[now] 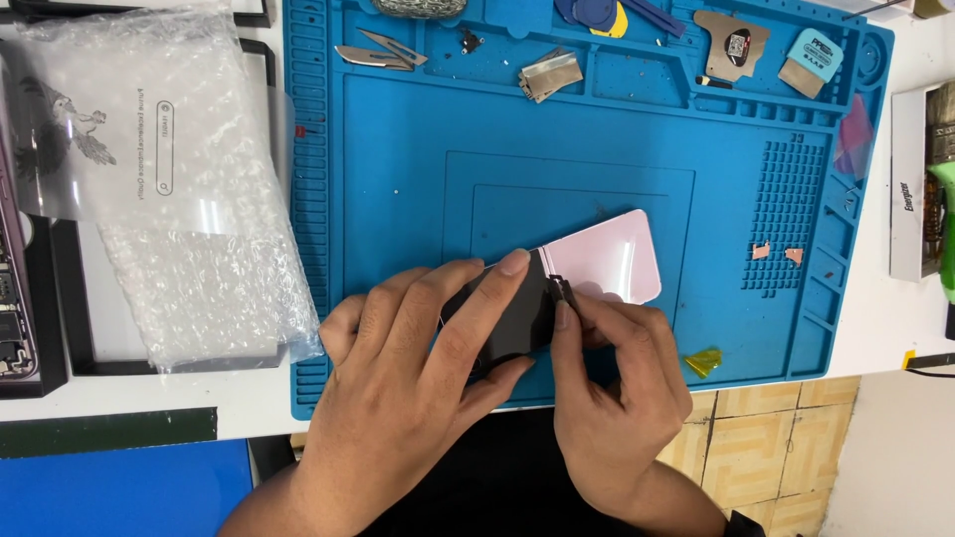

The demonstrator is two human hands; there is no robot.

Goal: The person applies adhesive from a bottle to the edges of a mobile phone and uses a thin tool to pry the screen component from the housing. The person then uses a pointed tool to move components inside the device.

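**Both hands on the fold phone, mat centre-bottom**

Left hand (418, 368) grip: clamped on the dark half of the fold phone (557, 288), index finger laid across it up to the hinge line, thumb underneath at the near edge. Right hand (612, 373) grip: narrow pinch, thumb and forefinger closed on a small dark part (563, 290) at the hinge; what the part is, too small to tell.

Phone sits on the blue work mat (398, 169), near the mat's front edge, inside its recessed centre rectangle. Long axis runs left-low to right-high: dark half under the left hand, pink glossy half (609, 259) sticking out beyond both hands toward the mat's far-right side. Pink half is bare and untouched; right hand is nearer to it.

Pink face looks clean, rounded corners, light glare.
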